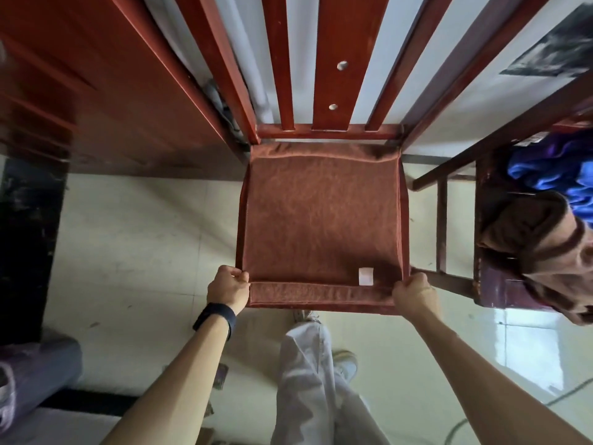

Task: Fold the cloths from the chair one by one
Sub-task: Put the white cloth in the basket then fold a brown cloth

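A rust-brown cloth (321, 216) lies spread flat over the seat of a red wooden chair (330, 91), with a small white label near its front right corner. My left hand (228, 289) pinches the cloth's front left corner. My right hand (414, 292) pinches the front right corner. On a second chair (494, 284) to the right lie a brown striped cloth (545, 248) and a blue cloth (552, 168) behind it.
A red-brown wooden cabinet (96, 91) stands at the left, with a black panel (25, 236) below it. A grey-purple bundle (32, 377) sits at bottom left. My legs in white trousers (314, 387) stand on the pale tiled floor (134, 245).
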A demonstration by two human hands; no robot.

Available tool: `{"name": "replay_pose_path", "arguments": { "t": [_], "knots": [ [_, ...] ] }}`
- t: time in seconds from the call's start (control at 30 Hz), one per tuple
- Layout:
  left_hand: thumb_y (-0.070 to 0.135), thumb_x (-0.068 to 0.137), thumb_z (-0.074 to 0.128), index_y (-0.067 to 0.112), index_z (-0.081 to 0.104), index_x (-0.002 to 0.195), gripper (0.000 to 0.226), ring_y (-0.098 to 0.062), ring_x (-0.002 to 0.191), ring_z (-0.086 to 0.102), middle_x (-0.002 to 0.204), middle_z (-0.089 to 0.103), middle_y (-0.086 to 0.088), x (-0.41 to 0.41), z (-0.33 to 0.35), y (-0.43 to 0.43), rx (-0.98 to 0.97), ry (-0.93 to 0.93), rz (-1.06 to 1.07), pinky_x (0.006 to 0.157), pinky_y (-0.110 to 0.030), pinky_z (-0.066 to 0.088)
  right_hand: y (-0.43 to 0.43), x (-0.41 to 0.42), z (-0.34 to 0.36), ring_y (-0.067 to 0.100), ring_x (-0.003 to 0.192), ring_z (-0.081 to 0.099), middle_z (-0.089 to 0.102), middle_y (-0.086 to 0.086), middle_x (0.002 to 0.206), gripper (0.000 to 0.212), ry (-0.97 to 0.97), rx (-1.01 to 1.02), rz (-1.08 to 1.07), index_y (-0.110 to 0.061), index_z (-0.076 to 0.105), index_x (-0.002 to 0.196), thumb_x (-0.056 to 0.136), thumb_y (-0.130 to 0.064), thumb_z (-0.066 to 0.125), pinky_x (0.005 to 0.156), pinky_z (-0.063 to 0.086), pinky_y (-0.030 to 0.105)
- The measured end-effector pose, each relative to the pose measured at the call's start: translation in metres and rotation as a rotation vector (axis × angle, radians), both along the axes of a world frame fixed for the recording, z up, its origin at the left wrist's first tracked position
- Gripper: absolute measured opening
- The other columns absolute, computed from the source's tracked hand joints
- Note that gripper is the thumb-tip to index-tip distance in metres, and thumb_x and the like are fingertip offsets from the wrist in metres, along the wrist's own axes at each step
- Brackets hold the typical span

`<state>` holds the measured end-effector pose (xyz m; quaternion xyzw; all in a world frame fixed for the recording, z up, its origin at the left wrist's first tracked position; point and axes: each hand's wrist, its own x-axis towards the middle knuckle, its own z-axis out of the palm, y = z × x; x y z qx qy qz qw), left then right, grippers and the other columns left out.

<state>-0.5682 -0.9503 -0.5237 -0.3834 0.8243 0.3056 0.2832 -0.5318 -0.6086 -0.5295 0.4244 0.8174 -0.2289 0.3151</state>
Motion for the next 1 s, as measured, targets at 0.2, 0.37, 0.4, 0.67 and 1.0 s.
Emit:
{"name": "replay_pose_path", "arguments": {
  "t": [0.2, 0.37, 0.4, 0.67, 1.0],
  "knots": [
    [0.032, 0.088, 0.064, 0.026, 0.066, 0.075, 0.015, -0.029, 0.076, 0.068, 0.079, 0.075, 0.003, 0.019, 0.03, -0.005, 0.153, 0.069, 0.13, 0.079, -0.045, 0.056, 0.01, 0.011, 0.028, 0.037, 0.083, 0.066, 0.07, 0.013, 0.093, 0.017, 0.218, -0.107, -0.154, -0.011, 0.056, 0.108, 0.093, -0.018, 0.052, 0.079, 0.057, 0.047],
    [0.048, 0.08, 0.058, 0.022, 0.064, 0.079, 0.026, -0.031, 0.079, 0.07, 0.085, 0.075, -0.001, 0.042, 0.025, 0.002, 0.111, -0.015, 0.014, 0.081, -0.041, 0.056, 0.017, 0.039, 0.014, 0.037, 0.103, 0.063, 0.072, 0.015, 0.107, 0.021, 0.131, -0.063, -0.009, -0.012, 0.063, 0.115, 0.097, -0.018, 0.054, 0.085, 0.046, 0.036],
    [0.041, 0.086, 0.061, 0.021, 0.065, 0.084, 0.02, -0.032, 0.083, 0.07, 0.091, 0.075, -0.003, 0.044, 0.018, 0.004, 0.092, -0.027, -0.007, 0.083, -0.041, 0.056, 0.016, 0.042, 0.008, 0.038, 0.105, 0.062, 0.071, 0.016, 0.109, 0.022, 0.123, -0.056, 0.005, -0.011, 0.064, 0.116, 0.097, -0.018, 0.054, 0.084, 0.045, 0.035],
    [0.038, 0.095, 0.056, 0.021, 0.057, 0.102, 0.019, -0.035, 0.1, 0.063, 0.106, 0.069, -0.009, 0.046, -0.009, 0.014, -0.087, -0.092, -0.094, 0.074, -0.029, 0.042, 0.01, 0.041, -0.019, 0.037, 0.106, 0.059, 0.067, 0.017, 0.11, 0.025, 0.106, -0.014, -0.002, -0.011, 0.061, 0.112, 0.095, -0.029, 0.054, 0.086, 0.043, 0.037],
    [0.039, 0.094, 0.053, 0.005, 0.069, 0.103, 0.038, -0.037, 0.097, 0.067, 0.105, 0.072, -0.016, 0.038, -0.014, 0.018, -0.136, -0.268, -0.121, 0.086, -0.038, 0.054, 0.002, 0.044, -0.028, 0.04, 0.104, 0.061, 0.069, 0.019, 0.104, 0.025, 0.039, -0.035, -0.06, -0.007, 0.064, 0.106, 0.093, -0.028, 0.059, 0.079, 0.04, 0.034]
  ]
}}
